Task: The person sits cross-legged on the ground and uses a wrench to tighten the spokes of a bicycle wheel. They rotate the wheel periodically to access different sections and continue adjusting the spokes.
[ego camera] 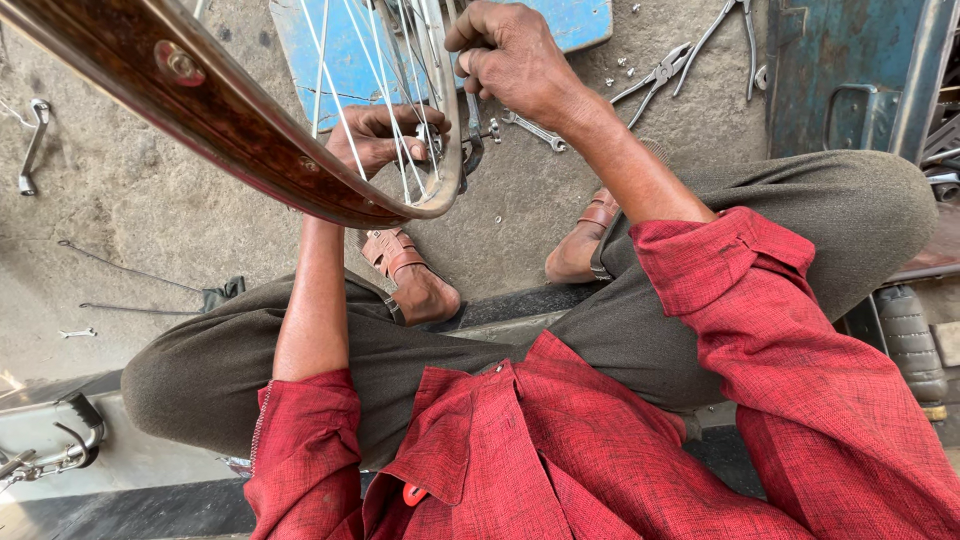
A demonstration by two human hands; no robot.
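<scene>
Wheel rim (230, 120) tilted, arcing upper-left to centre, both hands gripping

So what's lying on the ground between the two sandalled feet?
In the head view, bare concrete floor lies between the left sandal and the right sandal, with a few tiny light specks.

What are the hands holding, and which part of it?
A bicycle wheel. The left hand grips its spokes just inside the rim, and the right hand pinches near the rim's edge.
</scene>
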